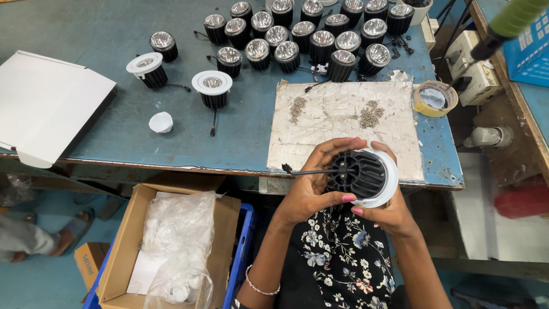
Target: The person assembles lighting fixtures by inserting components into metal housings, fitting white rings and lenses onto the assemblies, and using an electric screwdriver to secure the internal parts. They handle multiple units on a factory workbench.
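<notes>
White card, a flat unfolded box (48, 103), lies at the far left of the blue counter (114, 34); below the counter edge an open cardboard carton (128, 252) holds clear plastic bags (177, 240). Two downlights with white trim rings (212, 87) stand face up beside a loose white disc (160, 122), and behind them a cluster of black finned downlight bodies (303, 34) shows its reflectors. A pale work mat (343, 123) carries two small heaps of screws (370, 114); a roll of tape (435, 97) sits at its right. Over the near edge of the mat, the left hand (311, 186) grasps the black heat-sink side of a downlight (366, 174), fingers curled over its top and thumb below. The right hand (389, 209) cradles the white trim ring from beneath, closed on it. A thin black lead with a small end plug (309, 170) juts leftward from the fins. Judged good practice: support the ring steadily, keep the lead clear of pinching fingers, and work close above the mat so that dropped screws land there.
</notes>
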